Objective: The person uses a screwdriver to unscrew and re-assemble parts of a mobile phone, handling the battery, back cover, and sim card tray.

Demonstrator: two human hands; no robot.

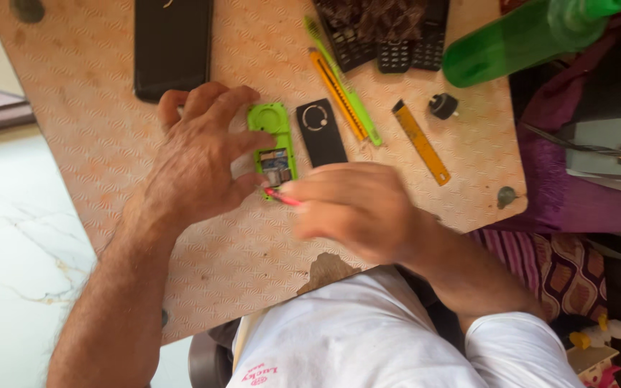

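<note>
A small bright green device body (274, 141) lies opened on the patterned board (88, 115), with a circuit part showing in its lower half. My left hand (199, 154) rests on the board beside it, thumb and fingers pressing its left edge. My right hand (357, 208) is blurred and grips a thin red tool (282, 197) whose tip touches the lower end of the green body. A black cover plate (320, 131) with a white ring mark lies just right of the green body.
A black phone (172, 44) lies at the board's top left. Orange and green tools (343, 90), a yellow strip (421, 141), a small black knob (443, 105), dark keypad phones (389, 32) and a green bottle (526, 36) sit to the right. Scissors (583, 149) lie on cloth further right.
</note>
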